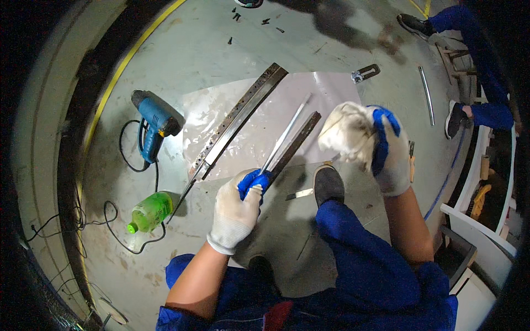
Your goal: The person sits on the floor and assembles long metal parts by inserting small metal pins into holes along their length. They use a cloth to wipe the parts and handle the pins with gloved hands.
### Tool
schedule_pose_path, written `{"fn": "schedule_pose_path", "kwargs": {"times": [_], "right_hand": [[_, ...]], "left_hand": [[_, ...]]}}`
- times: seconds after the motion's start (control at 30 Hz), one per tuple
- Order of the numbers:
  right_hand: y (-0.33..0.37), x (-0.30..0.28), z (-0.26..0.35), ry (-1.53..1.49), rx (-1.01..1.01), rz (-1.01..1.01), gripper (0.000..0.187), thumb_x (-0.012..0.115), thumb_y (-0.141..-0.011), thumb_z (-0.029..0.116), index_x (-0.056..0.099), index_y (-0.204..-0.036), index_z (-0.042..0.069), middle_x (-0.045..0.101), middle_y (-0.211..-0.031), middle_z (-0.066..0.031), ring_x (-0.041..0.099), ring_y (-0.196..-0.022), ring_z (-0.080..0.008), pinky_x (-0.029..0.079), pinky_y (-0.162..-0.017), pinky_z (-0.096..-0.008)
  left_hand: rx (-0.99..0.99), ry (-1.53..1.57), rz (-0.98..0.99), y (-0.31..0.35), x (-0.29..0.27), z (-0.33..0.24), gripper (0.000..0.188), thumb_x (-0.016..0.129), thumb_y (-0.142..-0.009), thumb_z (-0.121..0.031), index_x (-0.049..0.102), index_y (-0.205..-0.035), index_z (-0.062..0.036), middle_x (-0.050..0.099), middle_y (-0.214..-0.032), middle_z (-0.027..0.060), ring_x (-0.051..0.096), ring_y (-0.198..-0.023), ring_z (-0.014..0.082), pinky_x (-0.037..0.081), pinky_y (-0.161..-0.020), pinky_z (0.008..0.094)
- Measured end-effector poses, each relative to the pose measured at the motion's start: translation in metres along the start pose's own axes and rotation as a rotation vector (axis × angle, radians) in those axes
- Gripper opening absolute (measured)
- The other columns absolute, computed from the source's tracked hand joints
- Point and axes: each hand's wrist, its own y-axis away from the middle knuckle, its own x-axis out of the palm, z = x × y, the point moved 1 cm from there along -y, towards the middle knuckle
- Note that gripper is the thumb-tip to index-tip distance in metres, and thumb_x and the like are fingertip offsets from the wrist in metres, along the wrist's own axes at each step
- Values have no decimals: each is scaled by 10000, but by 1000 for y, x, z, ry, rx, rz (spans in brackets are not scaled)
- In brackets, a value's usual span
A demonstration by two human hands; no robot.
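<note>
My left hand (pixel 237 209), in a white glove with blue-coated fingers, is closed round the near end of a thin bright metal rod (pixel 286 132). A dark narrow metal bar (pixel 298 142) runs beside the rod from the same fist; whether it is gripped too I cannot tell. To the right, my right hand (pixel 393 151), gloved alike, holds a bunched white rag (pixel 346 132) up, apart from the rod and bar. Left of them, a long metal rail (pixel 241 115) with a row of holes lies slanted across a pale plastic sheet (pixel 205 107).
A blue heat gun (pixel 152 120) with a black cord and a green bottle (pixel 152 212) lie at left. A flat blade (pixel 301 194) is beside my shoe. Farther off are a slotted plate (pixel 365 73), a metal tube (pixel 427 95) and bolts (pixel 230 40). Another person's legs (pixel 486 71) are at right.
</note>
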Motion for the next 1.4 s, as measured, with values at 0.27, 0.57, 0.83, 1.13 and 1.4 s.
{"fn": "schedule_pose_path", "kwargs": {"times": [0.27,0.57,0.83,1.13,1.4], "right_hand": [[27,50,9,-42,266,428,349,550,-979,60,627,-1308,-25,717,-1234,-135,673,-1141,-205,511,-1031,-334],[34,57,17,-420,425,530,356,533,-1045,86,572,-1363,-70,670,-1275,-142,648,-1170,-173,505,-1044,-319],[36,59,22,-95,205,624,214,588,-1012,139,640,-1124,-37,679,-1057,-121,660,-969,-188,519,-870,-336],[41,67,44,449,-531,598,281,705,-881,211,697,-1113,54,660,-1011,-124,650,-882,-329,533,-762,-445],[43,75,44,774,-747,605,308,734,-809,279,699,-1023,60,671,-1109,-145,663,-1017,-332,550,-833,-433]], "left_hand": [[-401,654,428,6,12,-9,422,537,-1074,-332,641,-1315,-2,654,-790,27,524,-582,75,388,-516,213],[-344,785,578,16,25,2,424,480,-1088,-263,592,-1328,69,681,-816,104,507,-546,95,377,-495,213],[-79,448,610,16,30,-1,324,542,-1059,-187,651,-1280,23,745,-1032,135,696,-833,184,561,-784,318],[256,197,-8,4,-5,-23,312,722,-814,-42,712,-1112,48,737,-1057,150,723,-923,205,568,-861,324],[345,79,-116,10,-11,-36,377,836,-760,-81,722,-1103,26,728,-985,135,724,-859,199,569,-808,322]]}}
